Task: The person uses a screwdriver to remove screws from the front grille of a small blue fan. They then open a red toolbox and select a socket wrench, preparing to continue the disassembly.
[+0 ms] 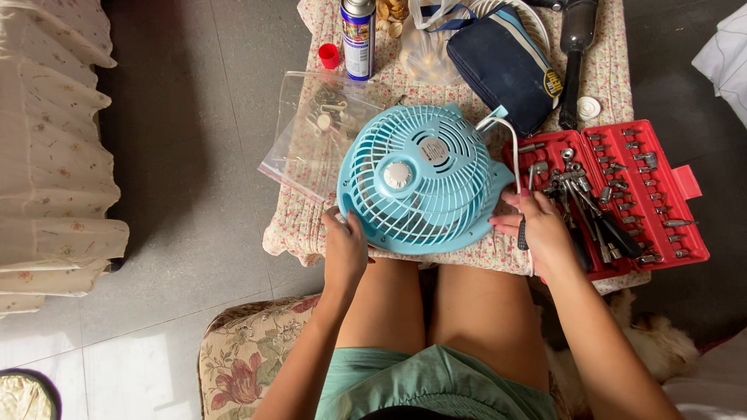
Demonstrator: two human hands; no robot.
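A small light-blue fan (420, 177) lies face up on a floral-covered table (296, 225), its round grille toward me and a white cord curling off its right side. My left hand (343, 247) grips the fan's lower left rim. My right hand (537, 229) presses against the lower right rim while also holding a dark-handled screwdriver (523, 233) pointing down along the palm.
An open red tool case (622, 194) full of bits and sockets sits at the right. A clear zip bag (315, 128) with small parts lies left of the fan. Behind stand a spray can (358, 39), red cap (329, 56), navy pouch (506, 66) and a black tool (576, 54).
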